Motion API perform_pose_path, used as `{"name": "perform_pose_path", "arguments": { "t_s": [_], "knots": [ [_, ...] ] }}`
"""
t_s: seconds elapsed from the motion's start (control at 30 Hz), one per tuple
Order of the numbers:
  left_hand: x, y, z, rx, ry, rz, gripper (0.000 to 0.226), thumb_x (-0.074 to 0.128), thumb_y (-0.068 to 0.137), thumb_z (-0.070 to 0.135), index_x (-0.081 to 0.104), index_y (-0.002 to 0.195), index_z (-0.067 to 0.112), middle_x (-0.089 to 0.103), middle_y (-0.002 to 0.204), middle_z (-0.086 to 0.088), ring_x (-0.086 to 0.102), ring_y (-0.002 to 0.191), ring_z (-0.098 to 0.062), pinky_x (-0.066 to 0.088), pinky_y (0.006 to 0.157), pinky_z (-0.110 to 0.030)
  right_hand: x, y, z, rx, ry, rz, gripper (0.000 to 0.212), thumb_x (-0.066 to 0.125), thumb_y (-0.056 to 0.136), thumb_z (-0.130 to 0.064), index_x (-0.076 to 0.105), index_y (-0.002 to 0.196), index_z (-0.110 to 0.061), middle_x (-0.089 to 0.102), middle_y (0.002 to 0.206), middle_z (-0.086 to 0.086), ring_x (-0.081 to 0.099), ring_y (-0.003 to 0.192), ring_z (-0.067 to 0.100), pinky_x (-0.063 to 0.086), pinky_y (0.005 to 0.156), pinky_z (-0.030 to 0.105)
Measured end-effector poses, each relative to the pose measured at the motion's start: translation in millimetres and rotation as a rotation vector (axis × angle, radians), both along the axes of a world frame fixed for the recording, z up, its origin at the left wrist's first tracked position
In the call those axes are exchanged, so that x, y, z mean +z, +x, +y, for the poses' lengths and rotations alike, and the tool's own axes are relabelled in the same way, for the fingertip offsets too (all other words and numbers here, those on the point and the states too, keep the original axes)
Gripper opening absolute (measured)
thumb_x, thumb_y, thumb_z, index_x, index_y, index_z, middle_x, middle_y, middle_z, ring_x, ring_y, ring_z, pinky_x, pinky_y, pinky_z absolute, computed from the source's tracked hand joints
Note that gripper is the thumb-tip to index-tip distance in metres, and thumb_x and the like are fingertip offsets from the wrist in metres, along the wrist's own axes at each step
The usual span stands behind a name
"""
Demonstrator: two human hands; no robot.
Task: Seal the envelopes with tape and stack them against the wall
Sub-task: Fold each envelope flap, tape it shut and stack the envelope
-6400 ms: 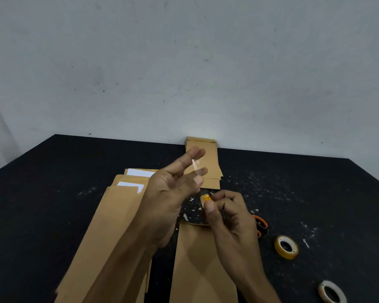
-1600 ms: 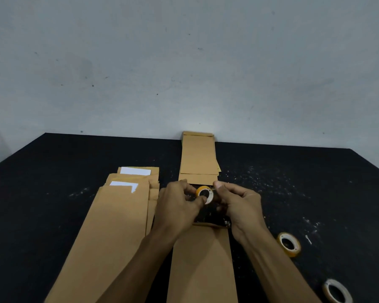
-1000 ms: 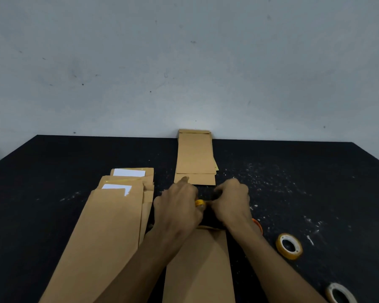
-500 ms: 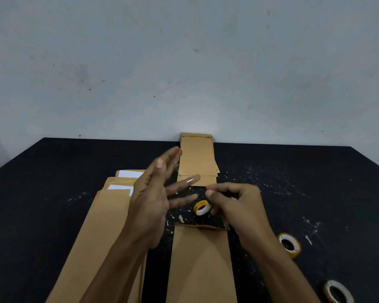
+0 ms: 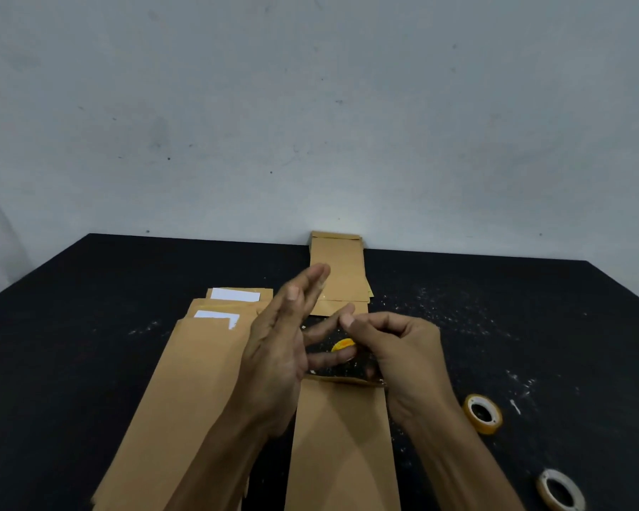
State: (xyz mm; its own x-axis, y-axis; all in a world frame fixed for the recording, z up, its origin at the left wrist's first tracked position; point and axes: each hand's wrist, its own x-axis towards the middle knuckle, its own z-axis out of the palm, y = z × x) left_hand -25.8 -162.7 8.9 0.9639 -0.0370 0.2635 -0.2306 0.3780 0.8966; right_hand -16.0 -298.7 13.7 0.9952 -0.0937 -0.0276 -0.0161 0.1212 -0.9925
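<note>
A brown envelope (image 5: 342, 455) lies lengthwise in front of me, its top edge just under my hands. Above that edge my right hand (image 5: 403, 355) curls round a small yellow tape roll (image 5: 344, 344), thumb and forefinger pinched together over it. My left hand (image 5: 285, 341) is raised beside it with fingers straight and spread; two fingertips reach to the roll and to my right thumb. I cannot make out any tape strip between the hands. A stack of brown envelopes (image 5: 338, 267) lies with its far end against the wall.
A fanned pile of brown envelopes (image 5: 185, 400) with white paper showing at their tops lies on the left of the black table (image 5: 71, 326). Two more tape rolls lie to the right: a yellow roll (image 5: 484, 413) and a pale roll (image 5: 561, 494). White specks litter the table.
Both hands lifted off the envelope's top edge, where they were pressed together a second ago. My left hand opened and rose; over the last half second its fingers closed in on the roll.
</note>
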Motion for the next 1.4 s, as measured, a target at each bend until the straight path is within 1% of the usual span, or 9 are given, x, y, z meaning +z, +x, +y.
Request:
{"name": "perform_pose_path", "arguments": {
  "t_s": [0.17,0.33,0.5,0.63,0.7,0.83,0.97,1.2,1.4],
  "knots": [
    [2,-1,6,0.03,0.125,0.024,0.048,0.039,0.093,0.049,0.046,0.14,0.04,0.052,0.142,0.024,0.051,0.135,-0.018,0.038,0.111,-0.054,6,-3,-4,0.042,0.092,0.006,0.008,0.077,0.08,-0.014,0.074,0.081,-0.006,0.065,0.066,0.009,0.057,0.057,0.01,0.043,0.044,0.021],
    [-11,-4,12,0.125,0.475,-0.062,0.044,0.034,0.102,0.055,0.031,0.146,0.052,0.044,0.144,0.034,0.032,0.139,0.011,0.025,0.119,-0.029,24,-5,-15,0.224,0.326,0.023,0.014,0.066,0.076,-0.02,0.062,0.086,-0.01,0.076,0.098,0.015,0.074,0.09,0.025,0.059,0.056,0.028],
    [-25,-5,11,0.281,1.053,-0.149,0.049,0.013,0.095,0.066,-0.003,0.142,0.067,0.012,0.156,0.038,-0.011,0.15,0.0,-0.004,0.125,-0.032,19,-5,-14,0.264,0.272,-0.018,0.009,0.054,0.095,-0.008,0.054,0.086,-0.01,0.076,0.105,0.017,0.072,0.103,0.028,0.059,0.065,0.03],
    [-20,-1,18,0.408,1.368,-0.071,0.056,0.009,0.1,0.059,0.011,0.153,0.044,0.042,0.153,0.005,0.01,0.152,-0.022,0.008,0.122,-0.034,12,-5,-19,0.255,0.287,-0.095,0.006,0.055,0.089,-0.015,0.054,0.084,-0.013,0.075,0.104,0.017,0.07,0.096,0.023,0.054,0.067,0.033],
    [-15,-2,21,0.407,1.082,0.007,0.04,0.025,0.102,0.051,0.055,0.125,0.037,0.067,0.123,0.0,0.051,0.128,-0.014,0.039,0.107,-0.032,13,-5,-23,0.26,0.296,-0.12,0.005,0.055,0.085,-0.018,0.053,0.084,-0.013,0.074,0.102,0.018,0.07,0.093,0.024,0.054,0.065,0.032],
    [6,-5,18,0.152,0.249,0.365,0.041,0.043,0.101,0.04,0.071,0.107,0.011,0.077,0.098,-0.006,0.072,0.1,-0.018,0.054,0.093,-0.042,10,-3,-26,0.327,0.303,-0.116,0.007,0.054,0.085,-0.017,0.051,0.085,-0.011,0.074,0.097,0.017,0.07,0.089,0.022,0.053,0.066,0.032],
    [8,-3,17,0.017,0.149,0.446,0.051,0.054,0.086,0.049,0.075,0.105,0.007,0.076,0.103,-0.012,0.072,0.098,-0.024,0.052,0.087,-0.042,3,-2,-23,0.366,0.305,-0.083,0.007,0.053,0.086,-0.016,0.05,0.084,-0.01,0.073,0.095,0.016,0.069,0.084,0.018,0.053,0.063,0.029],
    [-5,2,24,0.057,0.13,0.445,0.027,0.069,0.079,0.022,0.073,0.096,0.002,0.076,0.095,-0.014,0.072,0.088,-0.02,0.052,0.07,-0.031,-4,3,-26,0.356,0.225,-0.033,0.01,0.058,0.087,-0.019,0.053,0.086,-0.01,0.072,0.107,0.023,0.07,0.088,0.025,0.053,0.063,0.032],
    [-18,5,18,0.264,0.387,0.447,0.011,0.075,0.084,0.015,0.078,0.079,0.006,0.075,0.074,-0.006,0.067,0.069,-0.012,0.049,0.06,-0.026,-2,4,-36,0.25,-0.243,0.18,0.013,0.06,0.098,-0.014,0.059,0.092,-0.003,0.076,0.092,0.014,0.072,0.061,0.032,0.047,0.041,0.029]
  ]
}}
